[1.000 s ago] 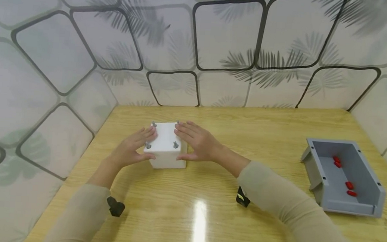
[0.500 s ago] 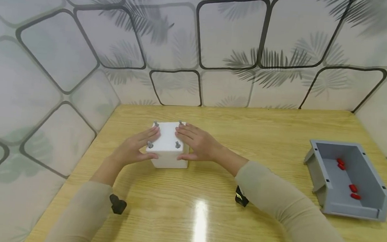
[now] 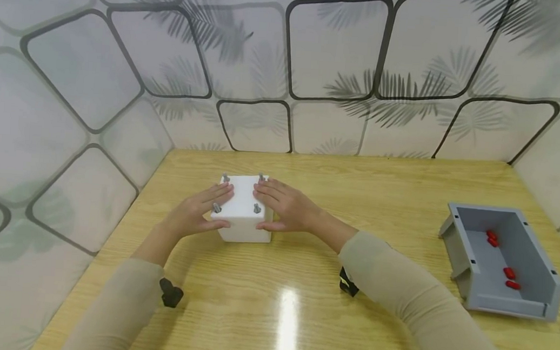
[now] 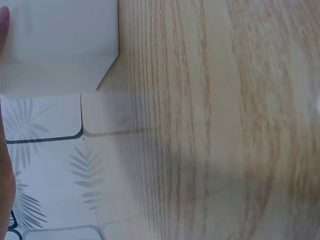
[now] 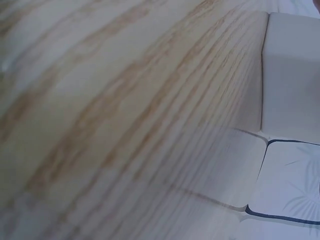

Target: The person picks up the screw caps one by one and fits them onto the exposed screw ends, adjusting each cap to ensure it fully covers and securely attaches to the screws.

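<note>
A white box [image 3: 241,210] stands on the wooden table, left of the middle in the head view. Grey screw-like pieces [image 3: 257,208] stick up near the corners of its top. My left hand [image 3: 192,212] rests on the top's left part, fingers straight and thumb along the front side. On the right part lies my right hand [image 3: 289,208], its fingers also straight and the thumb low at the front. Both wrist views catch only a side of the white box [image 4: 60,45], with little of the hands showing.
A grey open bin [image 3: 485,276] stands at the right of the table [image 3: 356,202], with several small red pieces [image 3: 509,273] inside. Patterned white panels [image 3: 332,54] rise behind the table and at its sides. Black wrist devices [image 3: 171,293] hang below the sleeves.
The head view has shifted slightly, so everything sits a little further right than a second ago. Both hands stay on the white box, and it shows no clear movement.
</note>
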Action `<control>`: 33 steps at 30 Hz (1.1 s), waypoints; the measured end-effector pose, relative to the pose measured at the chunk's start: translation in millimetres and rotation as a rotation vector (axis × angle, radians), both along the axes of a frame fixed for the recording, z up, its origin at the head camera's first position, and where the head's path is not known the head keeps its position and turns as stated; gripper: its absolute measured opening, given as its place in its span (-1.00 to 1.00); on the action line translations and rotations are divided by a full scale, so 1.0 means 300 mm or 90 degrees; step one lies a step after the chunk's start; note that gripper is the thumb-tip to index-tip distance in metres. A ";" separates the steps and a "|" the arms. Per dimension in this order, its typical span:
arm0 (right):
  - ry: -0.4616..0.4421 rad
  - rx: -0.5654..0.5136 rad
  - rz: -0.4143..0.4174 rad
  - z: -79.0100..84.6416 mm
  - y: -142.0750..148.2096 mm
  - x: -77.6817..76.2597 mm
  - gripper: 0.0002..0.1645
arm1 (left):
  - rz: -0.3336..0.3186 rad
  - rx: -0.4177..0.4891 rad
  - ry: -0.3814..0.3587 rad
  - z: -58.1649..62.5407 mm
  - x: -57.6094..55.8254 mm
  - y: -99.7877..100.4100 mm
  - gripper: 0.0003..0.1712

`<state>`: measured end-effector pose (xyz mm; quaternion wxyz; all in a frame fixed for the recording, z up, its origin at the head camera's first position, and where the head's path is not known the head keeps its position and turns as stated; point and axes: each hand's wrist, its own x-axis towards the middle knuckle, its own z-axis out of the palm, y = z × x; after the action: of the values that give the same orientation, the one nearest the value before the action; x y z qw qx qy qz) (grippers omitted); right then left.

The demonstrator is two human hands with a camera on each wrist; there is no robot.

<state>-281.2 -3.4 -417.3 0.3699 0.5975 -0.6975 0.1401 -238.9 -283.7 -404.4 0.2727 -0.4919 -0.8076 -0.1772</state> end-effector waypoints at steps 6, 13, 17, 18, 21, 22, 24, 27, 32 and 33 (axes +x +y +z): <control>-0.020 0.000 -0.007 -0.001 -0.003 0.003 -0.16 | 0.002 0.007 0.006 0.000 -0.003 0.003 -0.22; -0.025 0.004 -0.022 0.006 0.003 0.005 -0.13 | -0.006 -0.020 -0.008 0.011 -0.016 0.000 -0.16; -0.026 0.014 -0.023 0.009 0.002 0.003 -0.07 | -0.010 -0.041 -0.013 0.022 -0.020 -0.009 -0.12; -0.027 0.016 -0.024 0.007 0.001 0.004 -0.06 | -0.010 -0.046 -0.014 0.024 -0.020 -0.011 -0.12; -0.026 0.022 -0.026 0.000 -0.003 0.006 -0.04 | -0.012 -0.055 -0.024 0.028 -0.015 -0.018 -0.10; -0.024 0.022 -0.027 -0.003 -0.004 0.007 -0.03 | -0.013 -0.057 -0.030 0.029 -0.014 -0.020 -0.09; -0.020 0.020 -0.029 -0.007 -0.006 0.009 -0.03 | -0.015 -0.066 -0.041 0.029 -0.012 -0.025 -0.08; -0.018 0.014 -0.022 -0.008 -0.006 0.009 -0.03 | -0.015 -0.079 -0.054 0.034 -0.010 -0.029 -0.06; -0.016 0.011 -0.011 -0.005 -0.007 0.007 -0.04 | -0.008 -0.093 -0.063 0.043 -0.004 -0.031 -0.04; -0.015 0.011 -0.010 -0.004 -0.007 0.006 -0.04 | -0.006 -0.094 -0.062 0.044 -0.004 -0.031 -0.04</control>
<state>-279.3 -5.6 -418.6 0.3575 0.5933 -0.7079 0.1380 -240.1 -292.9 -391.2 0.1955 -0.5054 -0.8283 -0.1422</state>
